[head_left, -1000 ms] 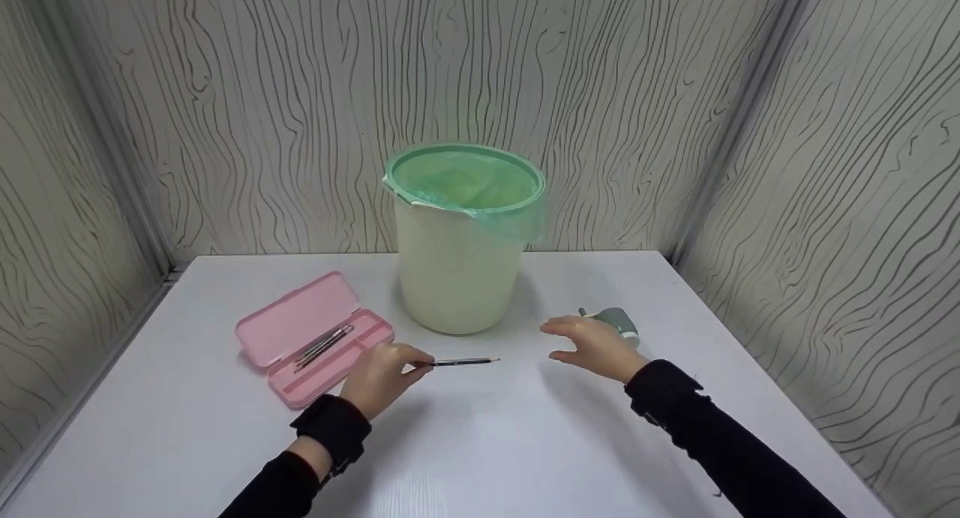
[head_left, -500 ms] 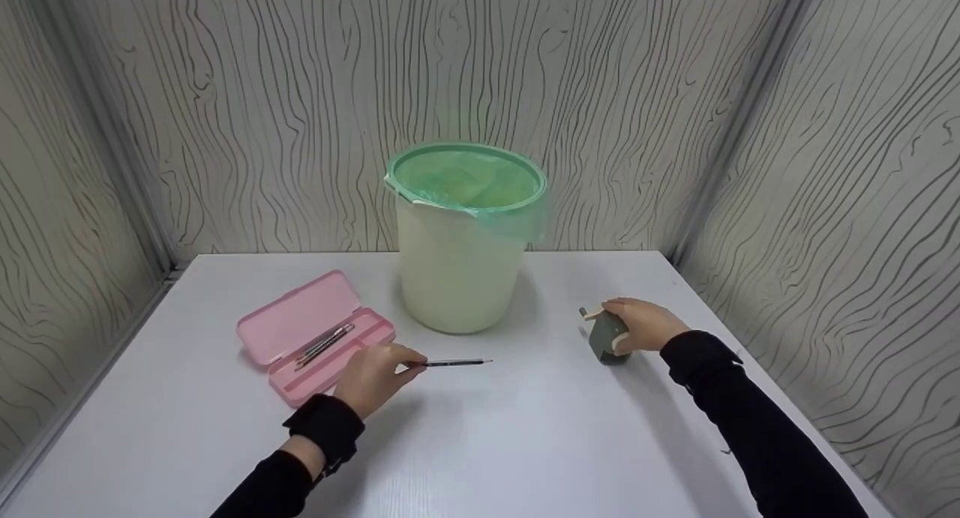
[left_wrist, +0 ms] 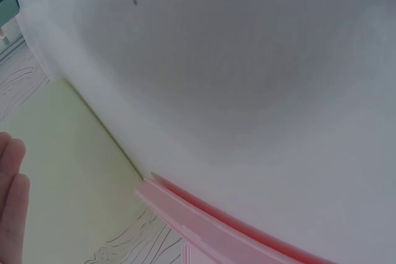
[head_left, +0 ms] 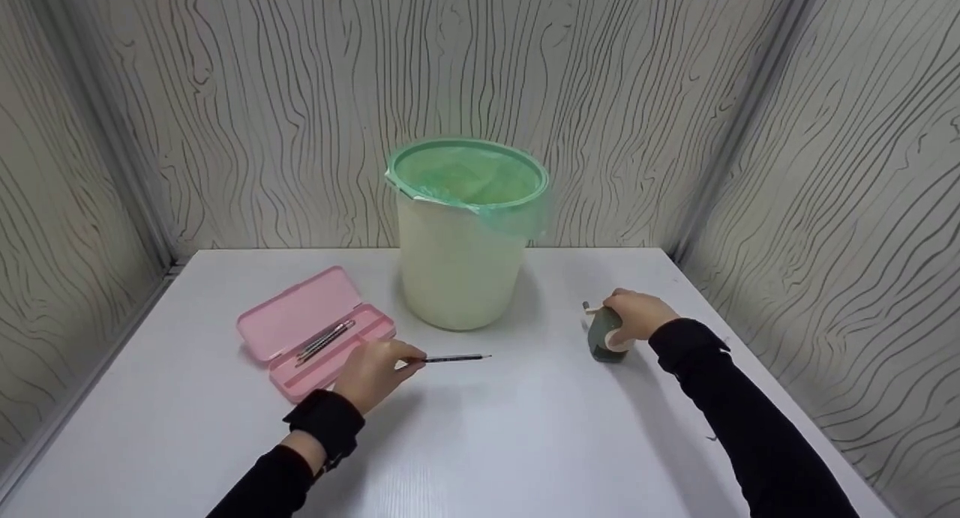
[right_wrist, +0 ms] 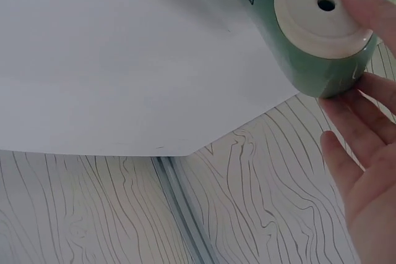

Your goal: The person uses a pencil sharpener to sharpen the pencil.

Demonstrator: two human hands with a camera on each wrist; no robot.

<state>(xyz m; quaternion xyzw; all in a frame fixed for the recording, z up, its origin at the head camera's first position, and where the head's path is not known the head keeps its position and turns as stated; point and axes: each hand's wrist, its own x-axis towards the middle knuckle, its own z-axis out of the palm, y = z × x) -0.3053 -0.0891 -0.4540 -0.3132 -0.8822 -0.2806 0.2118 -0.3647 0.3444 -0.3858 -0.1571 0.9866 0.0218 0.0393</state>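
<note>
Between thumb and fingertips my left hand [head_left: 379, 372] pinches a dark pencil [head_left: 456, 358], its tip pointing right above the white table. My right hand [head_left: 637, 315] grips a green crank pencil sharpener [head_left: 604, 336] from the right side, and its small crank sticks out to the left. In the right wrist view the sharpener's white round face [right_wrist: 303, 23] shows a dark hole, with the thumb on that face and the fingers on the green body. Behind the left hand lies an open pink pencil case [head_left: 300, 315] with several pencils [head_left: 325, 343] in it.
A pale bin [head_left: 461, 270] with a green rim and a thin green liner stands at the back middle of the white table [head_left: 480, 458]. Wood-patterned panels [head_left: 300, 113] close off the back and both sides.
My right hand has moved right and taken hold of the sharpener, which now stands with its crank to the left. The left hand, still pinching the pencil, has shifted slightly left.
</note>
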